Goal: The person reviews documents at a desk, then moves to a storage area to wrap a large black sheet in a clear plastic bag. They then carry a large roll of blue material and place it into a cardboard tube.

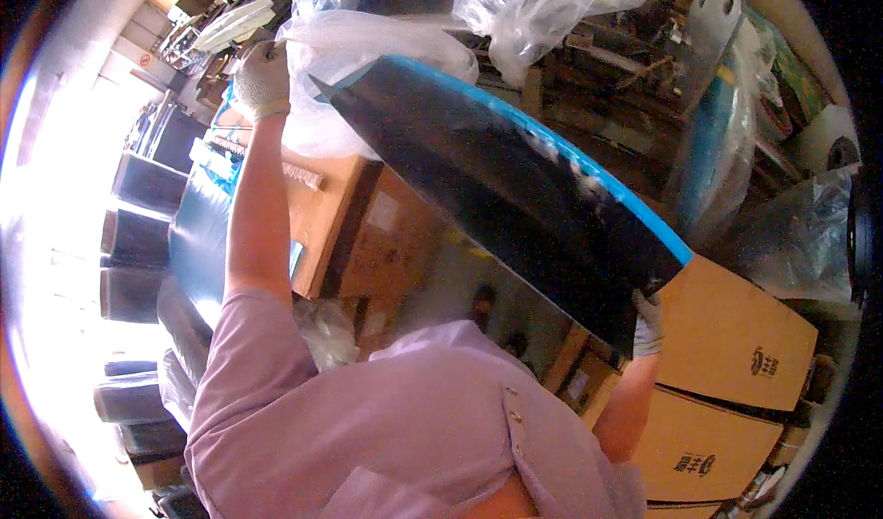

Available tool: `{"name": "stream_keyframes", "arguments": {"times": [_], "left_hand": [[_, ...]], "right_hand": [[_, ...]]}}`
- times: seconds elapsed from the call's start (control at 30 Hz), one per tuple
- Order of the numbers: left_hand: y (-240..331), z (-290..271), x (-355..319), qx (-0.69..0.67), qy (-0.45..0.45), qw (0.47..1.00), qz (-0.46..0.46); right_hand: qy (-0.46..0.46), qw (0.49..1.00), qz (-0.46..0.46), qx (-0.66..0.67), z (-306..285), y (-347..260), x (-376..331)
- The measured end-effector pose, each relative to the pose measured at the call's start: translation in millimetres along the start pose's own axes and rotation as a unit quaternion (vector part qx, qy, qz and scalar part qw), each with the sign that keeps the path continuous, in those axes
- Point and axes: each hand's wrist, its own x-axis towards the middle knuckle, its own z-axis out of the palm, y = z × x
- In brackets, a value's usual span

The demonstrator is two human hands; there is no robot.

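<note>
A long dark panel (497,179), curved along its bright blue far edge, slants across the middle of the view. My right hand (648,324), in a pale knit glove, grips its lower right corner; the fingers are partly hidden behind it. At the upper left my gloved left hand (262,79) is raised with its fingers curled closed, apart from the panel's pointed left end. Cloudy plastic film (377,45) lies right beside this hand. Whatever is in its fingers, if anything, cannot be made out.
Below my left arm is a wooden tabletop (322,211) with a cardboard box (391,234) beside it. Large flat cartons (736,335) stand at the right. Plastic-wrapped parts (708,151) and a cluttered rack (607,78) fill the far side. Dark stacked pieces (143,294) line the left.
</note>
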Motion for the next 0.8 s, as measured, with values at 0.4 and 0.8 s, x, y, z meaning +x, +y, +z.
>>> {"name": "stream_keyframes", "arguments": {"times": [0.4,0.8], "left_hand": [[-17,7,-14,-0.112,-0.028,0.993,0.038],[-41,5,-22,-0.072,-0.077,0.993,0.048]], "right_hand": [[-0.057,0.992,-0.103,0.053,157,-85,79],[-0.031,0.991,-0.112,0.066,158,-86,83]]}}
